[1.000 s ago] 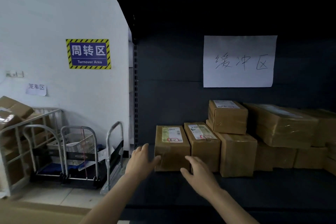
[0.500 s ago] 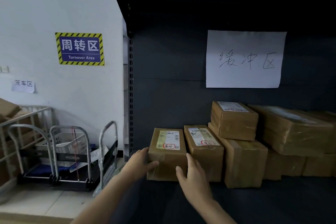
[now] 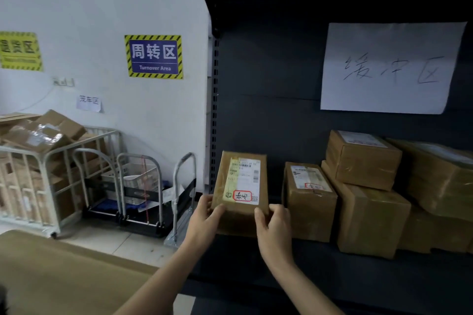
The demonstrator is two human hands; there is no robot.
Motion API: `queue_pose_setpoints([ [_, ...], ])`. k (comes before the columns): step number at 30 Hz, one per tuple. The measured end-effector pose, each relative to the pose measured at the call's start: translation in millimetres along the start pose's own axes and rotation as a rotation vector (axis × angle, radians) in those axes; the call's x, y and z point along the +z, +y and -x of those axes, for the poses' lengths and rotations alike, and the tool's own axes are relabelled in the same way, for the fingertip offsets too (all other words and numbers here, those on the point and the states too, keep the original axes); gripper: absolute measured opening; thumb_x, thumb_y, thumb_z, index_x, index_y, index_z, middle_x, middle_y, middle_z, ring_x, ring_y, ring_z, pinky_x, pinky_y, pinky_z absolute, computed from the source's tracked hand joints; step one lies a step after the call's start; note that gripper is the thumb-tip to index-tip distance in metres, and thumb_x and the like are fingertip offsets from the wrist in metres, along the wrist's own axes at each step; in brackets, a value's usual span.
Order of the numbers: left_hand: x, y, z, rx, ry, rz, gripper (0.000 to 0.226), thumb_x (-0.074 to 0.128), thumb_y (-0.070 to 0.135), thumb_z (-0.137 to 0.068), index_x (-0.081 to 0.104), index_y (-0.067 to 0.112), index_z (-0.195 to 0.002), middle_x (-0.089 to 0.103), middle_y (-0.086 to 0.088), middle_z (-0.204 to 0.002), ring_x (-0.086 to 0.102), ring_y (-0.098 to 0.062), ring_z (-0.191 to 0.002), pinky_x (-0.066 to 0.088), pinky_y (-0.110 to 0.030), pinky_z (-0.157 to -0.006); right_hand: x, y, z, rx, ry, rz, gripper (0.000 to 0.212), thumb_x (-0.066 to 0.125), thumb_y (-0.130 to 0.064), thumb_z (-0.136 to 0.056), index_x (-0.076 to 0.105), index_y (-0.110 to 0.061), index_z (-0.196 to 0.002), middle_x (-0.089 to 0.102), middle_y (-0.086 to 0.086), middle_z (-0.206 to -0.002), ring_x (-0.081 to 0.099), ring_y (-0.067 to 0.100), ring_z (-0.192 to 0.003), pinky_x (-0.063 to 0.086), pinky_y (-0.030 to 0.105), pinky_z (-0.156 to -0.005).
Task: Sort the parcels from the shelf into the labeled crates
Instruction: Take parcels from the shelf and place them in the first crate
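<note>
The brown, white-labelled cardboard parcel [image 3: 240, 186] is sitting tilted at the left end of the dark shelf [image 3: 332, 276] — left hand [image 3: 204, 220] and right hand [image 3: 275, 227] gripping its near corners — a gap separating it from the next brown box [image 3: 309, 207].

A brown taped parcel [image 3: 240, 186], white label tipped toward us, is gripped between the left hand [image 3: 204, 222] and right hand [image 3: 275, 227]; stacked parcels [image 3: 363, 186] sit right of both.

left hand [image 3: 204, 222] and right hand [image 3: 275, 227] now clasping leftmost parcel [image 3: 240, 179], tipped up, drawn clear of neighbouring parcel [image 3: 309, 202]
</note>
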State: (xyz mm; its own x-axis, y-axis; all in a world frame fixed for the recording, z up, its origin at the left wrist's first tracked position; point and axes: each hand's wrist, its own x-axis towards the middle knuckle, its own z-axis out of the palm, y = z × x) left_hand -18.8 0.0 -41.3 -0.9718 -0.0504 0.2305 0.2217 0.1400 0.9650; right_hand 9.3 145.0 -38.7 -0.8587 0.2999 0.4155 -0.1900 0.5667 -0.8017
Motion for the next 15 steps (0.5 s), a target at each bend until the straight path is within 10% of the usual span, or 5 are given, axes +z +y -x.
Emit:
queue_pose_setpoints([
  [9,-31,-23,28,0.117,0.088,-0.246,0.039,0.057,-0.001,-0.086,0.043,0.011,-0.121,0.059,0.010,-0.107,0.058,-0.011,-0.108,0.047,-0.008,-0.076,29,14,18,-0.041,-0.085,-0.040,0.027,0.066,-0.010,-0.083,0.040,-0.012,-0.084,0.047,0.003,-0.093,0.043,-0.002,-0.072,0.037,0.002,-0.064],
  [15,-34,-35,32,0.034,0.081,-0.469,0.042,0.058,0.006,-0.087,0.038,0.011,-0.124,0.058,-0.003,-0.124,0.053,-0.018,-0.120,0.043,-0.023,-0.093,31,18,16,0.024,-0.237,0.049,0.027,0.064,-0.012,-0.084,0.038,-0.017,-0.084,0.049,0.001,-0.097,0.049,0.011,-0.085,0.033,0.012,-0.059],
])
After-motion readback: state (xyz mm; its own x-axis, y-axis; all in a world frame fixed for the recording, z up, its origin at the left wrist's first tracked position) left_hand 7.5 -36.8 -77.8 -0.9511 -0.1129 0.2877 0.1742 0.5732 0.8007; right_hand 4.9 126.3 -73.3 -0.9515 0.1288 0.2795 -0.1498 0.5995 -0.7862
